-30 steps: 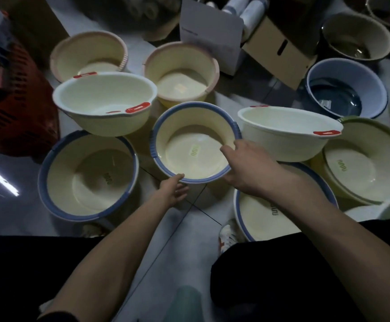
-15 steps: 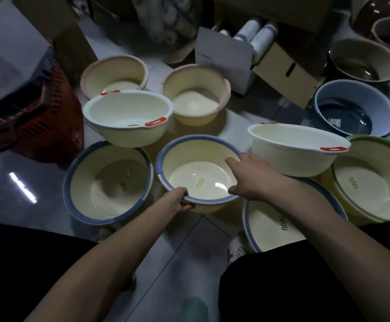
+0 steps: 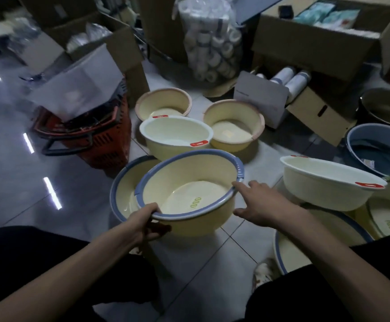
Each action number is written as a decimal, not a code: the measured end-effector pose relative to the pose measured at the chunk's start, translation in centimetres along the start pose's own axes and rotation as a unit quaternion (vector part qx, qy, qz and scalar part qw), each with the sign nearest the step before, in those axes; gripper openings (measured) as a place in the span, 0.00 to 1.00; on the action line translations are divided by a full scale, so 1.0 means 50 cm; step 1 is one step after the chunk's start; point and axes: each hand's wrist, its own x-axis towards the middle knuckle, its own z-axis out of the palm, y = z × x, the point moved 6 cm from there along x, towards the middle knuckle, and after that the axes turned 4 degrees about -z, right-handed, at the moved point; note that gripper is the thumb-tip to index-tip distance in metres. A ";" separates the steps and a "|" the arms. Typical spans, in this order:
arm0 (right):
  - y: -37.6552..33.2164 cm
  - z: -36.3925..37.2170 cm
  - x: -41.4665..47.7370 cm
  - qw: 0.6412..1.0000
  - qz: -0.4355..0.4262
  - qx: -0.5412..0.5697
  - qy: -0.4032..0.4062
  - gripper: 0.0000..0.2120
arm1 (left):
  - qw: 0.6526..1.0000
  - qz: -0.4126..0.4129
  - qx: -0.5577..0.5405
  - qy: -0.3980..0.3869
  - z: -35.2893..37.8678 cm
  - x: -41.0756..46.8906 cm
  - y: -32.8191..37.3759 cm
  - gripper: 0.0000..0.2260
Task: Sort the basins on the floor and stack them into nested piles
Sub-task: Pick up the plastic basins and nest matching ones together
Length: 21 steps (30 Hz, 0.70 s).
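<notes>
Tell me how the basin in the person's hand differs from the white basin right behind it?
The held basin has a blue-grey rim; the white basin has a white rim with red tabs. The held basin is tilted, gripped by the left hand; the white basin rests untouched. Both are round and empty.

You have bare floor tile (image 3: 203, 263) straight ahead between your knees, and a wider open stretch off to your left. A narrow strip of tile runs forward between the held blue-rimmed basin (image 3: 189, 191) and the white basin (image 3: 328, 182) on your right. Just behind the held one sits a red-tabbed basin (image 3: 175, 135), with two pink-rimmed basins (image 3: 233, 122) beyond it. The red basket (image 3: 92, 140) blocks your left front, and a larger blue-rimmed basin (image 3: 121, 189) lies partly under the held one's left side.
</notes>
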 end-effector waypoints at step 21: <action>-0.262 0.200 0.162 0.980 -0.098 0.094 -0.148 0.43 | 0.962 0.170 0.014 0.214 -0.332 0.216 0.064 0.27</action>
